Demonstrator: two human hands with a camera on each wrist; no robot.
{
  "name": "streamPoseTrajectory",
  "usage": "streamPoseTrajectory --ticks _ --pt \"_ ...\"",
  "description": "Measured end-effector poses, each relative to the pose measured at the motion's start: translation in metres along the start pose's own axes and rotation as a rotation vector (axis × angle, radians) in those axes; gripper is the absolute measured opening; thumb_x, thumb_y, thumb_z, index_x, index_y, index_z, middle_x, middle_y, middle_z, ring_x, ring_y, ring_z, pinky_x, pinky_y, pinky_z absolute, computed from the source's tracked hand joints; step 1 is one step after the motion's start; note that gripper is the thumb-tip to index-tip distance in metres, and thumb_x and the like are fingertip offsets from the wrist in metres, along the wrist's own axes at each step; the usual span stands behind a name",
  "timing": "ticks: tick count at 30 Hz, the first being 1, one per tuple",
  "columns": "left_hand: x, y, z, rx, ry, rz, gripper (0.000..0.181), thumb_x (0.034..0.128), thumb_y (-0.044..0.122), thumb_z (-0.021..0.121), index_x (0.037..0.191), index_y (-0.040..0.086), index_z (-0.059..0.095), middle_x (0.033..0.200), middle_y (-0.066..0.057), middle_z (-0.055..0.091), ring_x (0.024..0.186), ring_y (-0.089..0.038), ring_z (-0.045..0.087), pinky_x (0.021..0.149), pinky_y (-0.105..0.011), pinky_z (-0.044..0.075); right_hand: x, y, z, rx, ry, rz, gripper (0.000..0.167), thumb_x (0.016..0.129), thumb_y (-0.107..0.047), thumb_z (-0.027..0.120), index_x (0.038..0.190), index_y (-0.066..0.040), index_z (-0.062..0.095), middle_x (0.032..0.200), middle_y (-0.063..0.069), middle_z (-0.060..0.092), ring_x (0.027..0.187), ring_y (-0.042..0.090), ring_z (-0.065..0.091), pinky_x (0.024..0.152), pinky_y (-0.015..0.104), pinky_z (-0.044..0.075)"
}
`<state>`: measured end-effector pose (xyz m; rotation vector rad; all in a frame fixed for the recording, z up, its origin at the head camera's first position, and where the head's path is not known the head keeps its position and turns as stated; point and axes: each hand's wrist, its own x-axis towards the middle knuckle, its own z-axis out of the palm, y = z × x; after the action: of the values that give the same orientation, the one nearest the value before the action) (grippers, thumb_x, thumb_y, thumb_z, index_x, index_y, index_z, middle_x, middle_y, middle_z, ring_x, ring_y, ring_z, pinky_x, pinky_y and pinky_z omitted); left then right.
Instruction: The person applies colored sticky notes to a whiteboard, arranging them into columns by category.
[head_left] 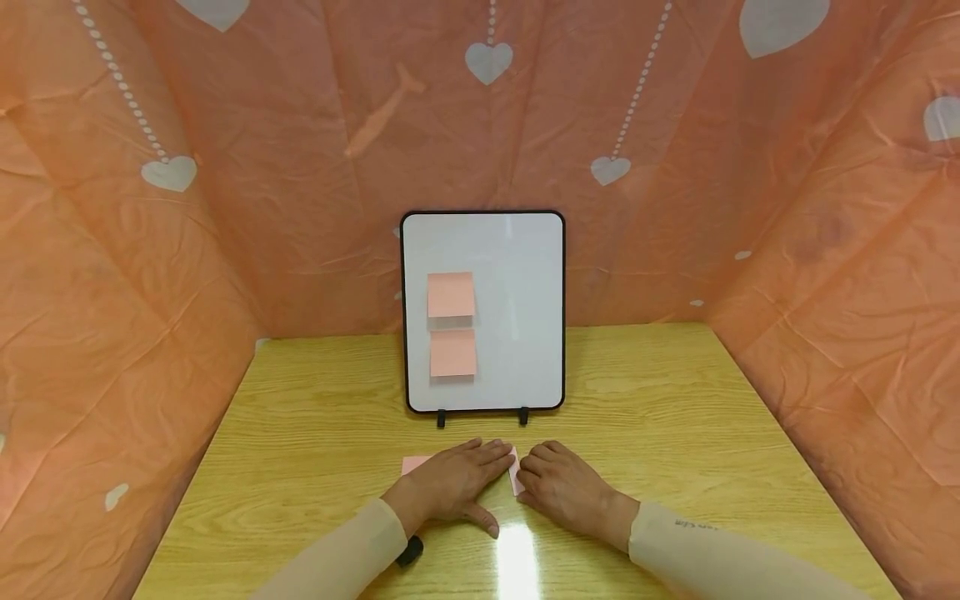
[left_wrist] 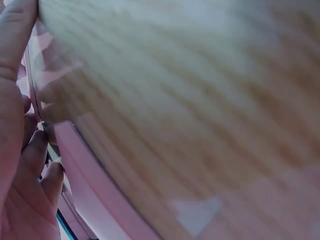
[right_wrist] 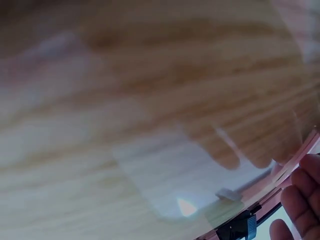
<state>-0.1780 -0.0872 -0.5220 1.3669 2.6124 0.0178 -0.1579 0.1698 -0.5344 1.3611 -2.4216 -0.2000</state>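
My left hand (head_left: 453,483) lies palm down on the table, its fingers fairly straight over pink paper. A pink sticky note (head_left: 415,463) shows at its wrist side, mostly covered by the hand. A pale pink strip of sticky note (head_left: 516,473) stands out between the two hands. My right hand (head_left: 566,492), fingers curled, pinches this strip at its right edge; the thumb is hidden in the head view. Two pink sticky notes, an upper one (head_left: 451,295) and a lower one (head_left: 453,353), hang on the left half of the whiteboard (head_left: 521,317).
Behind the hands, the black-framed whiteboard stands upright on two small black feet (head_left: 523,416). The wood-grain table (head_left: 300,433) is bounded by orange cloth (head_left: 322,183) with white hearts at the back and sides. A black item (head_left: 410,551) sits under the left wrist.
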Motion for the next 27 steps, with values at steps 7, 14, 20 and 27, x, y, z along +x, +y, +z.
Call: streamPoseTrajectory --ticks 7,14,20,27 --pt "-0.0008 -0.0049 -0.003 0.116 -0.008 0.033 0.113 0.0862 0.088 0.044 0.168 0.012 0.028 0.174 -0.003 0.027 0.161 -0.02 0.026 0.132 -0.04 0.025 0.0004 -0.0031 -0.0014 0.02 0.011 0.002 0.026 0.102 -0.041 0.07 0.106 -0.016 0.077 0.108 -0.005 0.072 0.106 0.015 0.064 0.099 0.036 0.055" --pt "0.0003 -0.0088 -0.0028 0.173 0.003 0.066 0.111 0.0862 0.088 0.042 0.167 0.013 0.031 0.173 -0.002 0.031 0.16 -0.019 0.029 0.132 -0.039 0.027 0.0007 -0.0065 -0.0014 0.034 0.023 0.006 0.025 0.1 -0.042 0.073 0.102 -0.018 0.076 0.105 -0.006 0.071 0.103 0.013 0.064 0.099 0.035 0.055" --pt "0.0003 -0.0091 -0.0019 0.153 -0.007 0.066 0.111 0.087 0.088 0.04 0.168 0.013 0.028 0.174 -0.002 0.028 0.161 -0.019 0.027 0.132 -0.039 0.025 0.0006 -0.0059 -0.0018 0.024 0.025 0.008 0.027 0.099 -0.045 0.074 0.101 -0.019 0.075 0.106 -0.006 0.071 0.104 0.014 0.064 0.099 0.035 0.055" --pt "0.0004 -0.009 -0.0014 0.14 -0.005 0.061 0.111 0.087 0.087 0.042 0.168 0.013 0.028 0.174 -0.002 0.028 0.161 -0.019 0.027 0.132 -0.038 0.026 0.0009 -0.0054 -0.0027 0.054 0.025 0.024 0.025 0.098 -0.044 0.075 0.1 -0.019 0.076 0.105 -0.006 0.072 0.103 0.014 0.064 0.099 0.036 0.054"
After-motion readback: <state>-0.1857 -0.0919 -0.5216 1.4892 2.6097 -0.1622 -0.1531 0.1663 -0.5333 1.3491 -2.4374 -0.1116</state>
